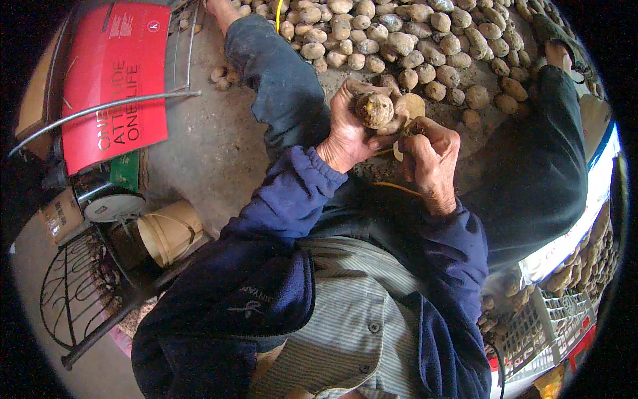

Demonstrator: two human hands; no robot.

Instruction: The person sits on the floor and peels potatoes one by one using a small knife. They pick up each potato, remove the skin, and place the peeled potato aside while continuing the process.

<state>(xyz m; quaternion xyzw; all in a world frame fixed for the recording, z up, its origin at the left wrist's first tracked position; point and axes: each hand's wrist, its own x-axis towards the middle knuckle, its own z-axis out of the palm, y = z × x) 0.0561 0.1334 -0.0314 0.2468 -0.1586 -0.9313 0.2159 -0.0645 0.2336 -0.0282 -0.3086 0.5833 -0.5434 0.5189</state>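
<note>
My left hand (pixel 344 119) cradles a round brown tuber (pixel 375 110), perhaps a potato, above the floor between my knees. A yellowish spot shows on the tuber's upper side. Close beside it on the right, my right hand (pixel 432 157) is curled with its knuckles up. A dark brown, earthy-looking piece (pixel 414 130) shows at its fingers; what it is cannot be made out. Between the two hands appears a flat, pale, rounded thing (pixel 414 104), partly hidden by the fingers. Many similar tubers (pixel 398 42) lie spread over the floor beyond my hands.
On the left, a metal frame (pixel 189 55) stands by a red printed board (pixel 117 90). Below are a tipped beige bucket (pixel 167 232) and a black metal rack (pixel 67 294). A grey plastic crate (pixel 528 329) and a white sack (pixel 563 244) lie at right. A yellow cord (pixel 396 186) passes beneath my hands.
</note>
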